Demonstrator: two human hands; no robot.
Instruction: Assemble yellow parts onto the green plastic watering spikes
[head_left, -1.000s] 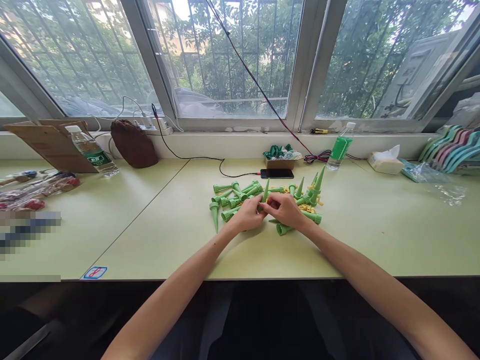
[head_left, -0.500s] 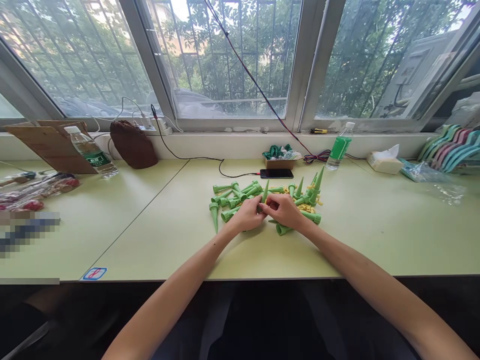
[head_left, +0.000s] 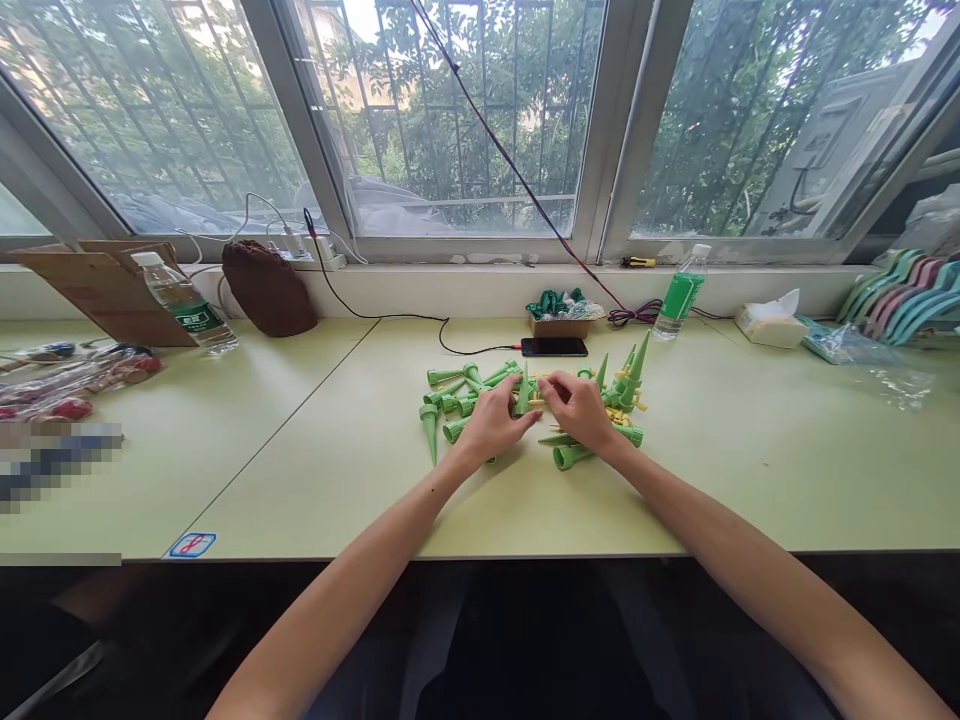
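Where the left hand closes: a green spike is held point-up between thumb and fingers; how firmly cannot be told.
Spike's place: on the near side of the phone, slightly to its left.
Right hand: fingertips drawn together, near the spike but apart from it; whether a small piece is pinched there cannot be told.
Loose spikes: heaped and crossed, nearer than the phone and mostly to its left.
Yellow pieces: scattered among green parts, nearer than the phone and to its right.
Spike body: judged light, stiff and hollow, of moulded plastic; little bend is to be expected.
Taper: looks smooth and narrow, so slipping is likely if it is pinched near the point.
Best hold: the wide, ribbed collar, where more surface is offered to thumb and fingers.
Yellow parts: thin and small, so a fingertip pinch is suited; hard sideways pressure is best avoided, as snapping seems possible.
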